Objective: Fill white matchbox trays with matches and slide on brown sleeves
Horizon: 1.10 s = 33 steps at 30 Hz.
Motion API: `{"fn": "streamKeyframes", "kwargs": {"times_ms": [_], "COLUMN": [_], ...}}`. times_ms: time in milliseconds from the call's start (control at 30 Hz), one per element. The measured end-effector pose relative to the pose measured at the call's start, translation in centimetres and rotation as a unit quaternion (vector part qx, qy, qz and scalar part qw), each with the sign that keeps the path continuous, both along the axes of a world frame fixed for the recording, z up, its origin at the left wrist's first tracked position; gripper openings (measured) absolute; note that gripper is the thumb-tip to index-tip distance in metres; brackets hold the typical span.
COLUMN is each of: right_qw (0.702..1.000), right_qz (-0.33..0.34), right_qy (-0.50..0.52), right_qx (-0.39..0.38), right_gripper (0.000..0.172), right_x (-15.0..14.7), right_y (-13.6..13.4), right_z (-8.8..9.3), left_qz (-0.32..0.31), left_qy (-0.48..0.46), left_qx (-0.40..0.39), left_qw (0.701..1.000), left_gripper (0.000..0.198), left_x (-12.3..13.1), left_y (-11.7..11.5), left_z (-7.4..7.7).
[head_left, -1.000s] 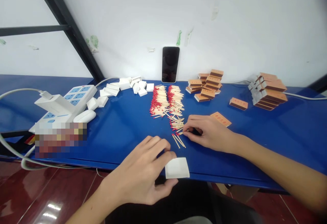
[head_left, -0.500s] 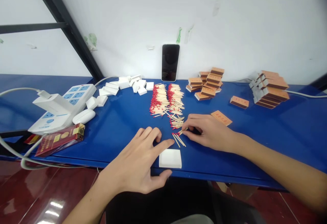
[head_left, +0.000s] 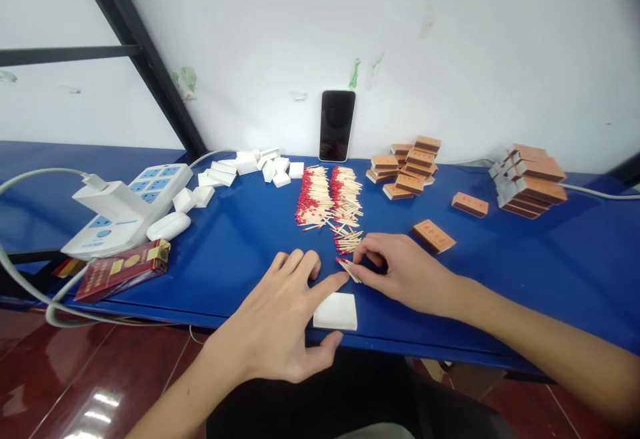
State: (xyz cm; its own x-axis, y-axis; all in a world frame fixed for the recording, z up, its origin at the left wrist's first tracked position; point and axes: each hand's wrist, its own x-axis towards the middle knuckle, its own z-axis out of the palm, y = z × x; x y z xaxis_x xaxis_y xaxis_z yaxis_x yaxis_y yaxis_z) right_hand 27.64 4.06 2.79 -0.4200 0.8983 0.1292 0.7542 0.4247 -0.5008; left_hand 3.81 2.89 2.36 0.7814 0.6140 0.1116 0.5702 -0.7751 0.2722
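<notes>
My left hand (head_left: 275,319) lies with its fingers apart beside a small white matchbox tray (head_left: 335,311) near the table's front edge. Its index finger reaches along the tray's far side, and the thumb is stretched out at the near side. My right hand (head_left: 410,271) is closed, thumb and fingertips pinching a few red-tipped matches (head_left: 347,267) just beyond the tray. Past them lie two heaped columns of matches, a left one (head_left: 314,195) and a right one (head_left: 346,192), with a looser cluster (head_left: 349,240) at the right column's near end.
An orange matchbox sleeve (head_left: 434,235) and a matchbox (head_left: 470,204) lie to the right, before stacked matchboxes (head_left: 533,182) and a matchbox pile (head_left: 410,169). A phone (head_left: 337,125) leans on the wall. White trays (head_left: 245,164), a power strip (head_left: 160,185) and a red packet (head_left: 125,269) are left.
My right hand has moved slightly nearer the table's front edge, and the few loose matches now lie closer together at its fingertips. My left hand keeps its pose. The view has shifted slightly.
</notes>
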Motion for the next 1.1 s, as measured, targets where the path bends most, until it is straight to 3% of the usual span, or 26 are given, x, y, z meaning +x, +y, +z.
{"fn": "streamKeyframes", "kwargs": {"times_ms": [133,367,500,733,900,1100], "right_qw": [0.999,0.999,0.998,0.983,0.967,0.972], "right_qz": [0.025,0.000,-0.002,0.072,0.094,0.095], "right_qy": [-0.023,-0.040,-0.056,-0.147,-0.227,-0.204], "right_qx": [0.015,0.020,0.006,-0.084,-0.063,-0.065], "right_gripper": [0.016,0.018,0.016,0.015,0.015,0.009], "right_x": [-0.2,-1.5,-2.1,-0.6,-0.7,-1.1], "right_y": [-0.7,-0.5,-0.2,0.5,1.3,2.1], "right_z": [0.2,-0.1,0.6,2.8,2.8,3.9], "left_qz": [0.008,0.012,-0.005,0.007,0.031,0.068], "left_qy": [-0.011,-0.026,-0.053,-0.072,-0.098,-0.114], "left_qx": [-0.007,-0.024,-0.043,-0.073,-0.098,-0.115], "left_qw": [1.000,0.999,0.998,0.995,0.990,0.984], "left_gripper": [0.042,0.024,0.025,0.024,0.022,0.020], "left_x": [-0.1,-0.1,-0.5,-0.7,-0.5,-0.3], "left_y": [-0.1,0.1,0.2,0.4,0.8,0.9], "left_z": [0.0,-0.1,0.0,0.3,0.2,0.0]}}
